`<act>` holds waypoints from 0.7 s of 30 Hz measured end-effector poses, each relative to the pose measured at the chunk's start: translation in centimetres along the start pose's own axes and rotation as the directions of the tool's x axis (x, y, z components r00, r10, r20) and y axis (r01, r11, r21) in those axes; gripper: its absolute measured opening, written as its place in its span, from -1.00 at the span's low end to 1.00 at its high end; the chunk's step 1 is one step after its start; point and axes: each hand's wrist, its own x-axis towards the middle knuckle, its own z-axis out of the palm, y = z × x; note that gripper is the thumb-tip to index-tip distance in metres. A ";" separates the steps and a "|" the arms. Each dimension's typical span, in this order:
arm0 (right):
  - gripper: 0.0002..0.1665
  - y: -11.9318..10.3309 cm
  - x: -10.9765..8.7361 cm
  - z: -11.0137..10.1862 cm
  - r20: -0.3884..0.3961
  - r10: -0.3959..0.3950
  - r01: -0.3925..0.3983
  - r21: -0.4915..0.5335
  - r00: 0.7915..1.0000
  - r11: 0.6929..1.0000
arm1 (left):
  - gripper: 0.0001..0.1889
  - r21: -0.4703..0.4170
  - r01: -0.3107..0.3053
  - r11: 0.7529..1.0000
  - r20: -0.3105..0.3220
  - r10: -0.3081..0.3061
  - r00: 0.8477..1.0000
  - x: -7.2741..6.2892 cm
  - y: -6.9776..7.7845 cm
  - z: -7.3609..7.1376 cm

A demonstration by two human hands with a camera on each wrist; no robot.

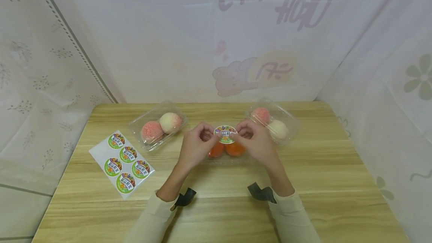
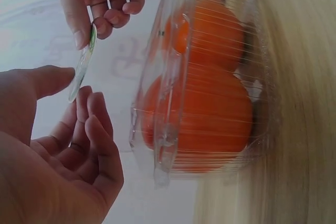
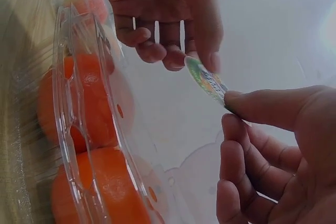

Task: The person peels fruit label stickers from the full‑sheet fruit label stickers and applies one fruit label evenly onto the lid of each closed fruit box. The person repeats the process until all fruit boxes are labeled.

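Note:
Between both hands, a round fruit-label sticker [image 1: 225, 134] with a green lower edge is held above a clear plastic fruit box [image 2: 173, 103]. My left hand [image 1: 197, 143] pinches its left edge between thumb and fingers. On the opposite edge, my right hand [image 1: 258, 143] pinches it the same way. In both wrist views the sticker is seen nearly edge-on, apart from the box. Two round orange fruits [image 3: 107, 182] lie inside that box, whose lid looks closed. The hands partly cover the box in the head view.
At the left stands a clear box [image 1: 158, 147] with a pink ball and a pink-and-cream one. Another clear box [image 1: 291, 121] with similar balls is at the back right. A white sheet [image 1: 101, 149] bearing several round stickers lies on the wooden table [image 1: 216, 213].

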 end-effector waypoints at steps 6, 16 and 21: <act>-0.76 0.0 0.1 0.0 0.037 0.024 -0.023 -0.026 0.999 0.999 | -0.83 0.106 -0.002 0.994 -0.010 0.003 1.000 0.0 -0.4 0.2; -0.77 0.3 0.1 0.1 0.055 0.040 -0.037 -0.069 0.998 0.997 | -0.81 0.208 -0.034 0.978 0.010 0.033 0.999 -0.1 -0.3 0.3; -0.76 0.5 0.1 0.1 0.072 0.059 -0.051 -0.111 0.996 0.993 | -0.79 0.250 -0.037 0.968 0.026 0.031 0.999 -0.2 -0.2 0.3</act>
